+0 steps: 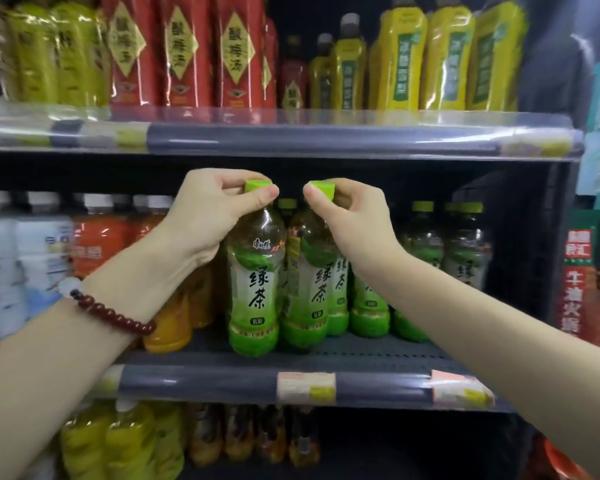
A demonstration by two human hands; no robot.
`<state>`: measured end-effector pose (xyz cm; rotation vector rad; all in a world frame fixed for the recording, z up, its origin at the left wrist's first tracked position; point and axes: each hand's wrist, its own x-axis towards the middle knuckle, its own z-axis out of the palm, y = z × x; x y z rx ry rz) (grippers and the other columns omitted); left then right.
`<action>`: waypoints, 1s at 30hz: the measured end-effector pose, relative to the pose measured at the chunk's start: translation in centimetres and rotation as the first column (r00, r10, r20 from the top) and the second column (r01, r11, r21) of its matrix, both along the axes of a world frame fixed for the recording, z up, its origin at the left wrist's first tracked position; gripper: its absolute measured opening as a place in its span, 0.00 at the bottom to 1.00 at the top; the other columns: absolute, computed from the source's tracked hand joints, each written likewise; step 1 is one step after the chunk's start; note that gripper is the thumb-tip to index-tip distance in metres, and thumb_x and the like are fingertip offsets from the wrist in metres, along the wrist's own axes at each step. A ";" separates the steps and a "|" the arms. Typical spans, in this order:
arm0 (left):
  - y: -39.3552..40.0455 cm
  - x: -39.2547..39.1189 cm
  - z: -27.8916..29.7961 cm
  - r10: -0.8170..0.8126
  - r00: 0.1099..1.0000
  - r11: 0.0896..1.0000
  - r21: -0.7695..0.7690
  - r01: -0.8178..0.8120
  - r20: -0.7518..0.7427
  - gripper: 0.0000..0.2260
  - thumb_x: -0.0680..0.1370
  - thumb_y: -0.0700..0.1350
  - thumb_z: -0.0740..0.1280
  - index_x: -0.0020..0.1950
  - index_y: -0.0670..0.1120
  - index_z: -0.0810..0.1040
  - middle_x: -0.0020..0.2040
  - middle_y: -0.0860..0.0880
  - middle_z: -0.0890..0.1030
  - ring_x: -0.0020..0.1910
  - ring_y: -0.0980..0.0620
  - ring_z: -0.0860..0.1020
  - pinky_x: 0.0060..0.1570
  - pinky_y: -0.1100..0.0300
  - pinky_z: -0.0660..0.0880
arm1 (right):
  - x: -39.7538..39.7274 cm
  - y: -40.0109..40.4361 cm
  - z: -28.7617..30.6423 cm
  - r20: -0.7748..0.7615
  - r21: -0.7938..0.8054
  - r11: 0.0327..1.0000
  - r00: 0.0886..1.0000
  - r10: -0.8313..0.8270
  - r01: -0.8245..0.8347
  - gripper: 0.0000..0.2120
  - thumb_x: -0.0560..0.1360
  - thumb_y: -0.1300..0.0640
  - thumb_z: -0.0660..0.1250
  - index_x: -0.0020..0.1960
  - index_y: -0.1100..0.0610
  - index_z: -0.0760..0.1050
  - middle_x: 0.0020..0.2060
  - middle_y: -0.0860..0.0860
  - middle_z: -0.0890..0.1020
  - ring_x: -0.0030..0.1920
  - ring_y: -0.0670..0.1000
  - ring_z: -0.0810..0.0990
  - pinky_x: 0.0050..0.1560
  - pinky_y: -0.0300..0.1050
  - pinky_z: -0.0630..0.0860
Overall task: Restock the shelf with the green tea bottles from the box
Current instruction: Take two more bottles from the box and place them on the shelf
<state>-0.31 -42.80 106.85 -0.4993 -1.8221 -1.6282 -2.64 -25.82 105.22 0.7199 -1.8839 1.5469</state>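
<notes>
Centre of frame: your left hand point(219, 216) is pinched shut on the green cap point(257, 186) of the left green tea bottle point(254, 282); thumb and forefinger wrap the cap from above. Your right hand point(347, 216) is closed the same way on the cap point(323, 187) of the right green tea bottle point(309, 282). Both wrists come in from the lower corners, left wrist w/ a red bead bracelet point(113, 313).

Both bottles hang straight down from the caps, long axes upright, side by side and touching or nearly so. Their bases sit at the front of the middle shelf point(378, 351), approx. on its deck; whether they're fully down can't be told.

Key relation: the open deck lies to frame right of the pair, in front of the green tea row point(426, 271) at back right. More green tea stands directly behind the held pair, so there's little room to push straight back. Right hand is nearer that gap; left hand borders the orange drink bottles point(174, 317) at centre left.

Judgement: placing step, nearly done. Next prob. calls for seating the bases flat, then opening each pinch w/o tipping. Box not in view.
</notes>
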 end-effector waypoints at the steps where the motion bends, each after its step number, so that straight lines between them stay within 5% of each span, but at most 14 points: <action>1: -0.6 -0.2 -0.1 0.006 1.000 1.000 0.006 -0.006 -0.002 0.06 0.67 0.40 0.74 0.42 0.48 0.83 0.38 0.50 0.86 0.42 0.55 0.84 0.46 0.62 0.78 | -0.2 -0.7 0.0 0.006 0.002 1.000 1.000 0.006 -0.006 0.05 0.74 0.48 0.69 0.46 0.47 0.80 0.42 0.47 0.85 0.47 0.46 0.84 0.54 0.51 0.81; 9: -3.2 -1.5 -1.3 -0.031 0.999 1.000 -0.002 0.031 -0.007 0.09 0.68 0.40 0.73 0.46 0.47 0.82 0.41 0.50 0.85 0.45 0.55 0.84 0.44 0.66 0.78 | -2.1 -3.5 -1.3 0.071 -0.008 1.000 0.997 0.012 -0.011 0.04 0.72 0.46 0.70 0.45 0.45 0.80 0.43 0.46 0.85 0.49 0.46 0.83 0.56 0.52 0.80; 16: -4.2 -4.1 -1.6 -0.137 0.986 0.990 0.049 0.133 0.094 0.10 0.66 0.43 0.71 0.47 0.46 0.81 0.43 0.48 0.86 0.47 0.52 0.83 0.51 0.60 0.79 | -4.3 -4.4 -0.7 0.206 -0.032 0.999 0.979 -0.001 0.008 0.24 0.69 0.42 0.71 0.59 0.55 0.79 0.54 0.50 0.83 0.57 0.50 0.80 0.62 0.51 0.76; 25: -4.6 -5.1 -3.8 -0.110 0.994 0.989 0.105 0.107 0.023 0.17 0.66 0.47 0.71 0.55 0.49 0.80 0.52 0.47 0.84 0.55 0.50 0.82 0.53 0.59 0.79 | -4.7 -5.5 -2.2 0.197 -0.037 0.998 0.979 -0.049 0.057 0.28 0.69 0.41 0.70 0.64 0.54 0.76 0.60 0.50 0.81 0.62 0.48 0.77 0.66 0.50 0.73; 30: -4.3 -4.1 -4.5 0.015 1.000 0.998 0.058 -0.016 0.011 0.21 0.69 0.53 0.70 0.61 0.49 0.78 0.58 0.48 0.82 0.59 0.50 0.79 0.63 0.48 0.73 | -3.1 -5.3 -3.5 0.162 -0.005 0.998 0.985 -0.060 0.061 0.28 0.72 0.42 0.69 0.68 0.52 0.70 0.61 0.42 0.75 0.62 0.43 0.72 0.59 0.38 0.68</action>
